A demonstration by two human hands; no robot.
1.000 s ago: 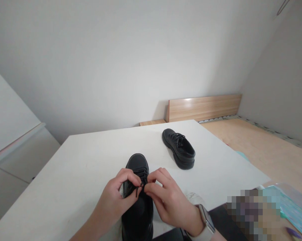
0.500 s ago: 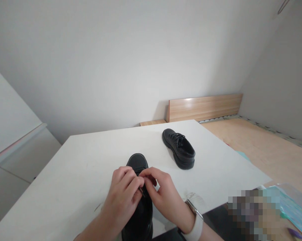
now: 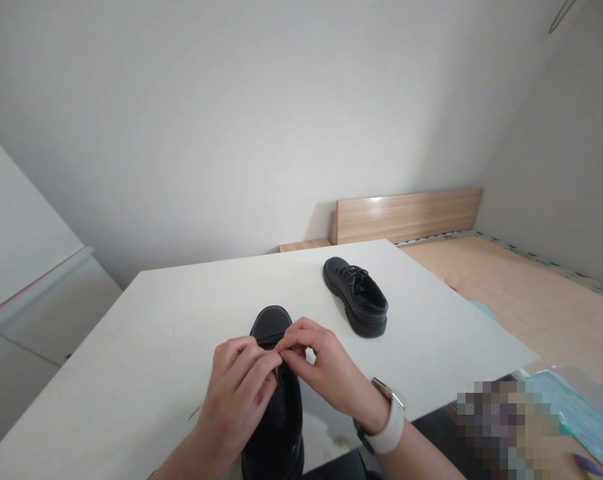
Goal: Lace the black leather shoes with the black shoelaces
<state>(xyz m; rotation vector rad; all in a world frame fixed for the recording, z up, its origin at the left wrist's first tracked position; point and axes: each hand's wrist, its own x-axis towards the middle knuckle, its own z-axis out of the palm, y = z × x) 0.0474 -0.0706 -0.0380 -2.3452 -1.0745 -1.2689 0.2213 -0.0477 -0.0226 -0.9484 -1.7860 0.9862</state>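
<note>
A black leather shoe [image 3: 276, 427] stands on the white table in front of me, toe pointing away. Over its lacing area, my left hand [image 3: 244, 380] is closed, its thumb and fingers pinched together. My right hand [image 3: 314, 360] comes in from the other side in a pinch, fingertips meeting the left ones. Between them they grip the dark shoelace, most of which the fingers hide. A second black shoe [image 3: 356, 297], its lace tied through the eyelets, rests farther back to the right.
The white table [image 3: 181, 320] reaches toward the wall. Beyond its right edge is a bed with a wooden headboard [image 3: 406, 217]. Teal plastic packaging [image 3: 571, 407] and a blurred patch lie at the lower right. A white cabinet [image 3: 41, 320] stands at the left.
My right hand has risen slightly, and its wrist has turned a little. My left hand has shifted slightly left. Both remain pinched over the near shoe; the far shoe stays put.
</note>
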